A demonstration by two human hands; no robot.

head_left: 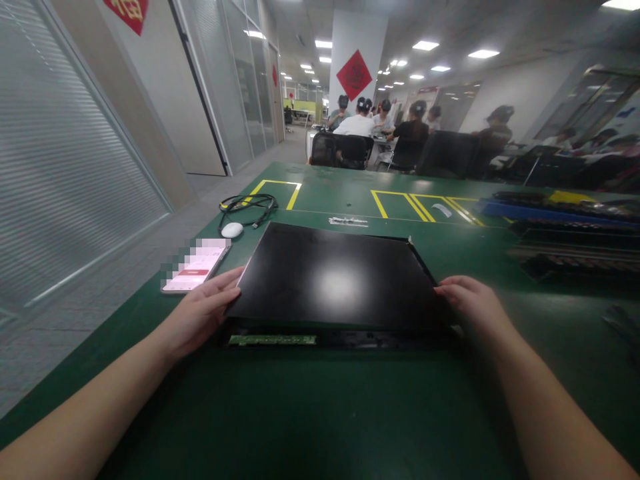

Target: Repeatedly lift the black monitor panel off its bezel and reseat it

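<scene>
A flat black display panel [325,280] with a glossy light reflection lies in front of me. My left hand [203,310] grips its left edge between thumb and fingers. At the right edge, my right hand [470,300] pinches the panel with its fingertips. Along the near side, below the panel, runs a dark strip or tray carrying a narrow green circuit board [273,340]. A bit of black frame shows past the panel's far right corner. Whatever lies under the panel is hidden.
On the green table [320,413], a phone [197,267] lies left, near a white mouse-like object [232,231] and a coiled black cable [250,207]. Yellow tape marks [400,203] line the far side. Dark stacked parts [575,233] stand right. Several people sit beyond.
</scene>
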